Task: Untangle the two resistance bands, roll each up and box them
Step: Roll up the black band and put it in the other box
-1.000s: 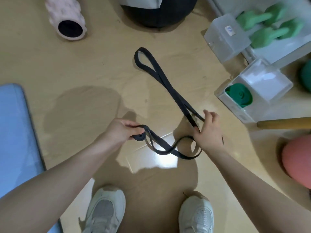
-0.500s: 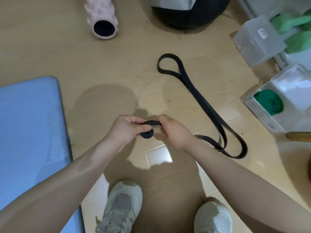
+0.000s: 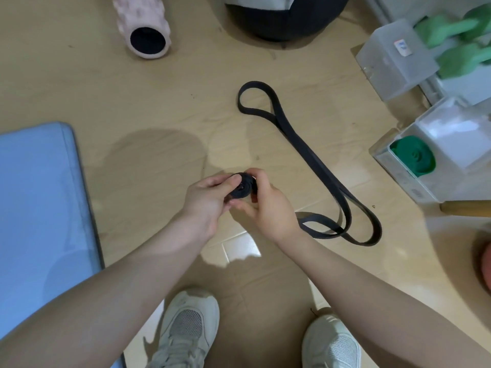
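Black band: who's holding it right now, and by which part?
Both hands, left and right, grip the black band at its rolled-up end, a small coil pinched between their fingers. The unrolled rest lies on the floor.

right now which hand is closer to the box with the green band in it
Right. The right hand is on the black coil, on the side toward the box holding the rolled green band; the left hand grips the coil's far side.

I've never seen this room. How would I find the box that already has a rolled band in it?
Start at the tan floor's right edge, where clear plastic boxes sit beside green dumbbells. The open box nearest the wooden stick is the one. Unlike the shut box behind it, it holds a green coiled band.
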The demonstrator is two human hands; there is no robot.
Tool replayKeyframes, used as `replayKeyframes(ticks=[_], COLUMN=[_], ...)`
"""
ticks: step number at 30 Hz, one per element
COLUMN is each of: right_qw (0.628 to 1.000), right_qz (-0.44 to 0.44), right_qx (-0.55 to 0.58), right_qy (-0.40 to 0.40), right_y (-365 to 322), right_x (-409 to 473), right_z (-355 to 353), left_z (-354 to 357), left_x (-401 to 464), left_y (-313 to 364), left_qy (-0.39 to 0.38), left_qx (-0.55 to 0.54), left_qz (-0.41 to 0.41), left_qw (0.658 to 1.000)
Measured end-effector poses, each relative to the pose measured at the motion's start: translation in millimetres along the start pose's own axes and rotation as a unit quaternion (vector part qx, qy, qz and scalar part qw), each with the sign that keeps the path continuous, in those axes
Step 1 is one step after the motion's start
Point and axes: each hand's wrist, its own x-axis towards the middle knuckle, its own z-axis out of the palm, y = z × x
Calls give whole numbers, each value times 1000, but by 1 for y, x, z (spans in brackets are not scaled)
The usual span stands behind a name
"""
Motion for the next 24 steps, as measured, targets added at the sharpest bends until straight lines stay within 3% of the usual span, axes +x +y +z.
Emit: replayKeyframes(ticks=[2,5,9,15,18,24], right_qw=[999,996,981,961,941,949], right_qz=[-16,-61,-57,-70,-112,-86], right_qx=[1,55,98,58,-37,-29], right_qy=[27,-31,-155,-262,-319,-300], right_y=[1,8,26,31,27,31], right_x=[1,2,1,0,1,-5], right_z=[-3,-22,-44,-57,-55,-53], left_z=[3,-3,-17,-10,-5,-1], left_x=[-3,-7,1,3,2,-1], left_y=[-1,0,-1,1,1,-6], left_qy=[-19,-111,-199,-273,-288,-242], left_qx=[-31,-36,136,283,342,306], left_qz=[-25,-41,-76,-78,-87,-93], left_qw=[999,992,968,916,890,916])
